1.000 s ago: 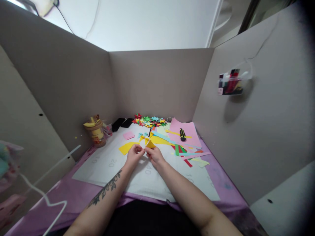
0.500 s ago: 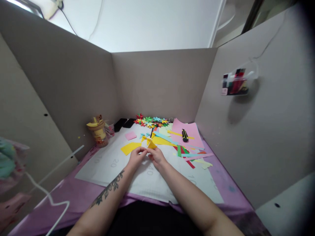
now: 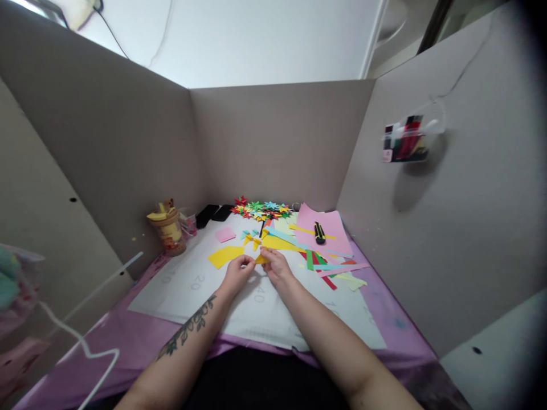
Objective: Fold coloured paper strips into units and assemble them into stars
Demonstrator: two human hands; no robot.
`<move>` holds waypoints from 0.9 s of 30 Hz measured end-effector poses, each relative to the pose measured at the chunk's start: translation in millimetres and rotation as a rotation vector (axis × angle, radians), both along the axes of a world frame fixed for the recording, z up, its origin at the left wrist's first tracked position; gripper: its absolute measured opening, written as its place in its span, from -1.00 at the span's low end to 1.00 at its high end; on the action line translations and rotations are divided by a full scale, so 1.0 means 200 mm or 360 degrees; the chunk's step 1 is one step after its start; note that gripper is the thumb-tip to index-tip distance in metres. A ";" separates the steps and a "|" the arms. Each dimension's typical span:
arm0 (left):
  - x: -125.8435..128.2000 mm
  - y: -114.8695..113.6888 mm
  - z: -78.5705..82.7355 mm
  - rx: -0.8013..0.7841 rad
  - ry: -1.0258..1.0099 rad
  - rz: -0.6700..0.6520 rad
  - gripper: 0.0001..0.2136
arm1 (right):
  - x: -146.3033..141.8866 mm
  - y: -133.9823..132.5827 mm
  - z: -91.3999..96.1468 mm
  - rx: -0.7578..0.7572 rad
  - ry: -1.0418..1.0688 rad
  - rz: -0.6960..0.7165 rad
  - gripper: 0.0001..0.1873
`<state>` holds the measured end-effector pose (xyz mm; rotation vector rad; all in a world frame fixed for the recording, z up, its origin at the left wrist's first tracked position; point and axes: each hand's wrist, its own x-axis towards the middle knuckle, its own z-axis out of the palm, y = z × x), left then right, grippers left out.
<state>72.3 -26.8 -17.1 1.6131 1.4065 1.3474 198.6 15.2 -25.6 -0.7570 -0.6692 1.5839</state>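
Observation:
My left hand (image 3: 237, 271) and my right hand (image 3: 277, 266) meet over the white cutting mat (image 3: 179, 290), fingertips pinched together on a small folded yellow paper piece (image 3: 259, 259). Both hands are closed on it. Just beyond them lie a yellow paper sheet (image 3: 223, 255), small folded yellow and blue pieces (image 3: 251, 237) and loose coloured paper strips (image 3: 329, 266). A heap of finished paper stars (image 3: 260, 209) sits at the back of the mat.
A black and yellow utility knife (image 3: 318, 232) lies on pink paper (image 3: 327, 225) at the right. A yellow toy-topped jar (image 3: 168, 228) stands at the left. Cardboard walls (image 3: 273, 142) enclose the desk; a holder with pens (image 3: 404, 139) hangs on the right wall. A white cable (image 3: 81, 347) trails at the left.
The yellow piece has sunk lower between my fingers and shows less. My right hand has shifted slightly right and forward; the left hand has barely moved.

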 end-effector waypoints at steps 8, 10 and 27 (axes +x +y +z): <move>-0.03 0.03 -0.03 -0.0100 -0.0145 0.0141 -0.81 | 0.06 0.03 0.02 0.0068 -0.0080 -0.0068 -0.74; -0.03 0.03 -0.03 -0.0114 -0.0194 0.0160 -0.79 | 0.02 0.00 0.01 0.0111 -0.0149 0.0024 -0.66; -0.01 0.02 -0.02 -0.0082 -0.0088 0.0036 -0.79 | -0.01 0.00 -0.03 0.0084 -0.0403 -0.0039 -0.73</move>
